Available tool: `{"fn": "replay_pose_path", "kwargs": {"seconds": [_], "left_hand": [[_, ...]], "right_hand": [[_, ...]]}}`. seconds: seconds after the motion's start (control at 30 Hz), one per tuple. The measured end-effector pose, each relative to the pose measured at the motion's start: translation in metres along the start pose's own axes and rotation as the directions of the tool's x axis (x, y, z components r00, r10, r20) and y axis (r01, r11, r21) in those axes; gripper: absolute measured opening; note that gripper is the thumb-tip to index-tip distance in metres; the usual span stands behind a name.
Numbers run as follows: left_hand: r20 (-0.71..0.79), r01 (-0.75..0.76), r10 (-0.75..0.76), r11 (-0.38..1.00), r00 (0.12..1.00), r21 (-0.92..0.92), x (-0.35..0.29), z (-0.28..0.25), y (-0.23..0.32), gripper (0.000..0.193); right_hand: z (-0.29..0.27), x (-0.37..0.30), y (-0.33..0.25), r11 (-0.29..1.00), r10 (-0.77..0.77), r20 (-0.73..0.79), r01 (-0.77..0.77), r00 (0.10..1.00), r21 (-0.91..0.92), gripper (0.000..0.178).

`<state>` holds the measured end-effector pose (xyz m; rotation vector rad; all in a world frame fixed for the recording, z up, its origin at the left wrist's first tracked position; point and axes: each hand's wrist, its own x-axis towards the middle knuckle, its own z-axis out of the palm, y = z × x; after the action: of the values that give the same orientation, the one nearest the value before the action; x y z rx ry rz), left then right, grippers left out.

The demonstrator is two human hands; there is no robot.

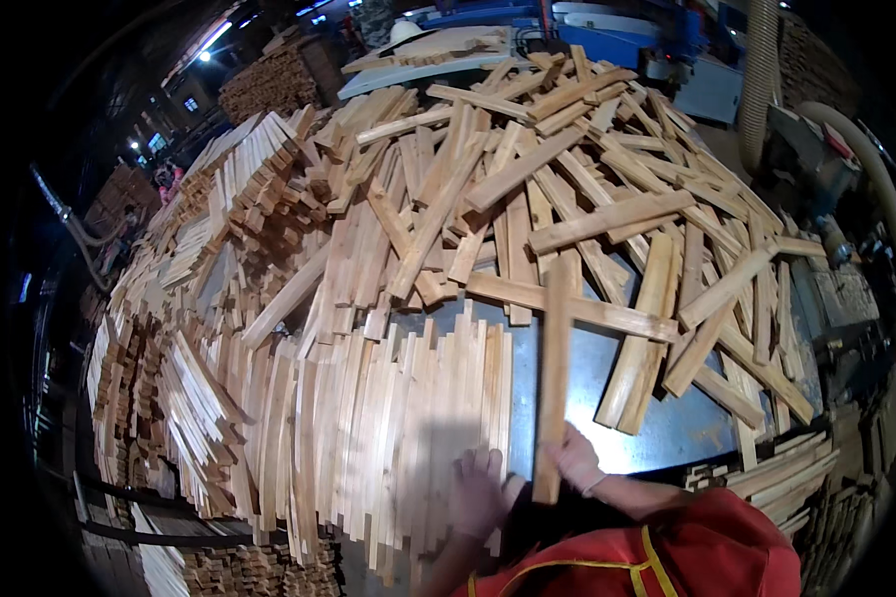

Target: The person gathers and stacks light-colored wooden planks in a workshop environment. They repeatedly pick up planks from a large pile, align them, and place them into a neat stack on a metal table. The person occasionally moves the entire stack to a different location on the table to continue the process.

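My right hand (576, 462) grips the lower end of a wooden strip (555, 358), which stands out lengthwise away from me over the metal tabletop. My left hand (480, 490) lies at the near ends of a row of pale strips (418, 408), its fingers stretched out over the wood and its thumb toward the held strip. Those strips lie side by side, their near ends uneven. Just beyond the held strip, another wooden strip (607, 314) slants across the tabletop.
A big jumbled heap of strips (567, 179) covers the far and right part of the metal table (607, 438). Stacked strips (239, 189) rise at the left. Ridged hoses (760, 80) and blue machinery (607, 40) stand behind. More strips (786, 483) lie below the table's right edge.
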<state>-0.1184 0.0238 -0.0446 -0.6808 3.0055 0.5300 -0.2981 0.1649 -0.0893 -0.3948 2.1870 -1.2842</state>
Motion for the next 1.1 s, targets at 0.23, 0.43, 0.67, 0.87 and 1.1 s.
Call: {"fn": "replay_pose_path", "kwargs": {"seconds": [0.23,0.43,0.67,0.87,1.1], "left_hand": [[-0.178,-0.118,0.137,0.987,0.974,0.113,-0.004,0.032,-0.010,0.075],[-0.249,-0.205,0.256,0.955,0.934,0.213,0.004,0.028,-0.004,0.069],[-0.143,-0.141,0.192,0.941,0.971,0.308,0.004,0.008,0.007,0.067],[-0.123,-0.167,0.199,0.959,0.972,0.231,0.016,0.042,-0.015,0.076],[-0.120,-0.201,0.226,0.961,0.967,0.187,0.010,0.037,0.001,0.087]], "right_hand": [[-0.026,0.013,-0.054,0.837,-0.270,0.237,0.350,0.933,-0.422,0.043],[-0.131,0.127,-0.059,0.485,-0.489,-0.225,0.049,0.843,-0.873,0.061],[-0.103,0.047,-0.063,0.840,0.057,0.315,0.125,0.947,-0.528,0.073],[-0.001,-0.035,-0.021,0.751,0.042,0.815,0.519,0.578,-0.408,0.064],[-0.160,0.076,-0.038,0.614,-0.366,-0.476,-0.177,0.799,-0.769,0.039]]}}
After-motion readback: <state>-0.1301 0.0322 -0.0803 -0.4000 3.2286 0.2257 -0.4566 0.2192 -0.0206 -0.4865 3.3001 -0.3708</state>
